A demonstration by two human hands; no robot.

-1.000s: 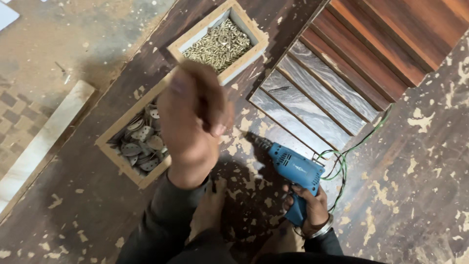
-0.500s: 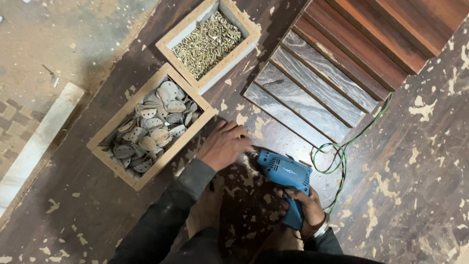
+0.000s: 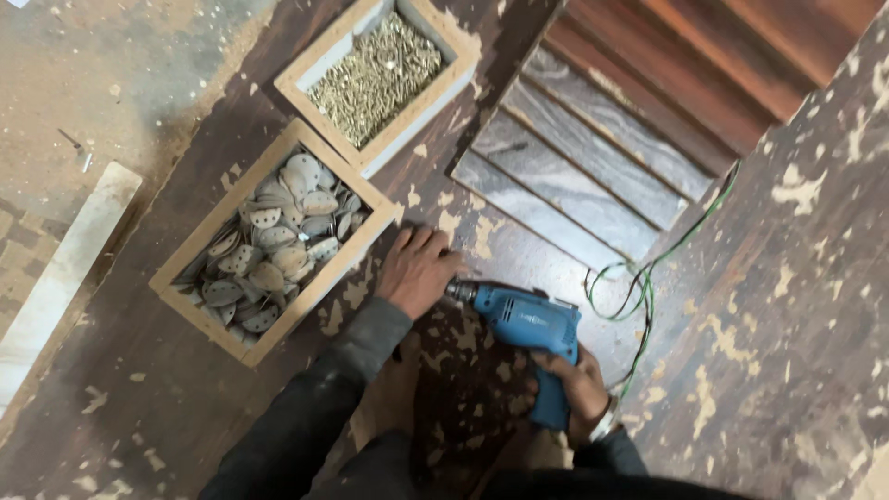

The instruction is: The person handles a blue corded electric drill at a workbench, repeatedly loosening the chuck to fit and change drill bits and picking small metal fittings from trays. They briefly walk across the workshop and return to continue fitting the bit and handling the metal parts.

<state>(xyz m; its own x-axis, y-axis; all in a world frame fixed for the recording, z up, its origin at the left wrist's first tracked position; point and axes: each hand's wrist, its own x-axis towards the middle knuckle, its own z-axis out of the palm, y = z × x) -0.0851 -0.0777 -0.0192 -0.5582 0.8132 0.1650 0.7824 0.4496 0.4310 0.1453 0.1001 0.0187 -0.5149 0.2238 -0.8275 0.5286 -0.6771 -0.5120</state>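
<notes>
Right hand (image 3: 572, 381) wrapped around the grip of the blue electric drill (image 3: 530, 326); drill lies low over the dark, paint-flecked work surface (image 3: 787, 306), chuck pointing left. Left hand (image 3: 417, 268) sits at the chuck tip, palm down on the surface, fingers close together and slightly curled; whether it pinches anything can't be seen. Green cable (image 3: 648, 268) loops just right of the drill. Left of the left hand: wooden box of flat oval metal plates (image 3: 269, 243). Farther off: wooden box of brass screws (image 3: 378, 76). Far right: stepped wood-and-grey slats (image 3: 593, 167).
</notes>
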